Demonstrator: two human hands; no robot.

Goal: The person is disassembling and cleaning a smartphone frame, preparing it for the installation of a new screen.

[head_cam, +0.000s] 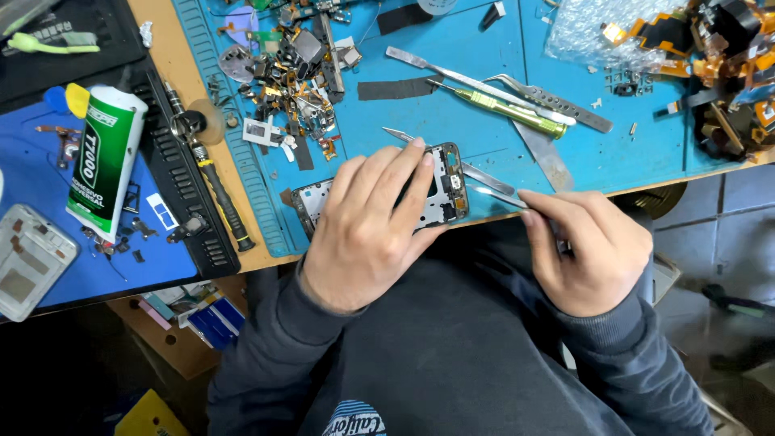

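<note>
An opened phone frame (446, 187) with bare circuit parts lies near the front edge of a blue work mat (484, 145). My left hand (367, 230) rests flat over it, fingers spread across its middle, pinning it down. My right hand (589, 250) grips thin metal tweezers (494, 194), whose tips point left at the phone's right end.
On the mat lie a metal spudger (452, 74), a green-handled screwdriver (508, 111), flat tweezers (557, 105) and a heap of small phone parts (295, 73). A green and white glue tube (105, 161), a black-handled screwdriver (218, 194) and a phone shell (28, 258) sit to the left.
</note>
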